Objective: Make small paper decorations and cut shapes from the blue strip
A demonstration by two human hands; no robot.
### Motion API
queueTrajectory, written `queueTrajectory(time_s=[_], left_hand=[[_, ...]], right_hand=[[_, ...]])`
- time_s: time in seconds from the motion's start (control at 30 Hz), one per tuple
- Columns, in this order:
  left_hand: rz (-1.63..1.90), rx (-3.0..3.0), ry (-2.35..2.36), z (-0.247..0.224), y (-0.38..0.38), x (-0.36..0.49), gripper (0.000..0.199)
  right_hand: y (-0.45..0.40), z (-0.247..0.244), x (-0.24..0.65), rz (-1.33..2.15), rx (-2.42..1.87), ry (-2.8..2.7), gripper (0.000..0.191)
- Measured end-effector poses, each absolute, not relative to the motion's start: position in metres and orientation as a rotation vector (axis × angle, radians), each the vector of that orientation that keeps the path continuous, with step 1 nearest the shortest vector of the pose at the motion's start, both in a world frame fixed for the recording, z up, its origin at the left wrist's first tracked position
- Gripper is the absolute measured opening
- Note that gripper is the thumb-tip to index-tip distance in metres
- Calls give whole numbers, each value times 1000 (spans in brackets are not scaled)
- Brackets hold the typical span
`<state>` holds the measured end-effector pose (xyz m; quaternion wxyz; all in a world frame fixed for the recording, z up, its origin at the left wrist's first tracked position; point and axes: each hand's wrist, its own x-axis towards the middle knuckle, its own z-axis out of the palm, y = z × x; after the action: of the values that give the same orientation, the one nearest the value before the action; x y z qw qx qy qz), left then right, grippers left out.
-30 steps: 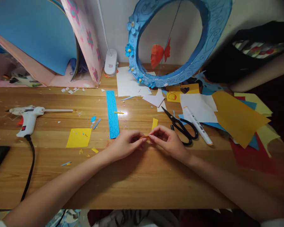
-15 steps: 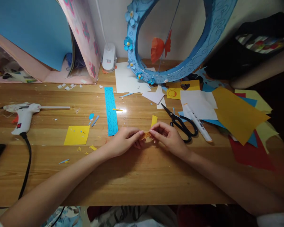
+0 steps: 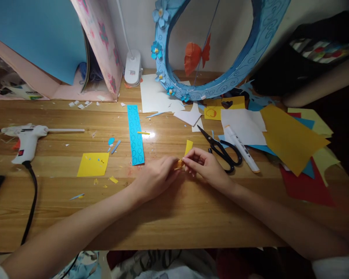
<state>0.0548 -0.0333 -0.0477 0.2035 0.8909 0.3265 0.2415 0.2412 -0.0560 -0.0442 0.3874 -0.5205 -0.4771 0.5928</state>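
Head view: seemingly mid-work, pinching small orange papery piece between left hand and right hand; leaving circle-marked blue paper strip uncut.

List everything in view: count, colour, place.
Orange piece: one, orange, centre
Blue strip: one, blue, left
Yellow square: one, yellow, left
Scissors: one, black, right
Marker: one, white, right
Glue gun: one, white, far left
Ring: one, blue, back
Ornament: one, red, inside ring
Plastic device: one, white, back
Box: one, pink, back left
Paper sheets: many, mixed, right and back
Scraps: many, mixed, scattered
Table: one, brown, underneath
Dark objects: several, black, both sides
Left hand: one, centre
Right hand: one, centre
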Motion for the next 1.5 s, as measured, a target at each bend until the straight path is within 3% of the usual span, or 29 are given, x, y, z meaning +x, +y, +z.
queueTrajectory(time_s=[0.2,0.57,1.1,1.5], left_hand=[[598,2580,908,-43,-29,51,23],[487,1880,971,-35,-25,53,33],[815,1355,823,-39,-21,53,9],[808,1406,797,-38,-22,51,9]], right_hand=[[-56,-46,243,1483,-1329,-1183,25],[-58,-52,241,1371,-1235,-1215,18],[-57,-50,247,1260,-1179,-1269,8],[-56,-52,249,1268,-1085,-1284,4]])
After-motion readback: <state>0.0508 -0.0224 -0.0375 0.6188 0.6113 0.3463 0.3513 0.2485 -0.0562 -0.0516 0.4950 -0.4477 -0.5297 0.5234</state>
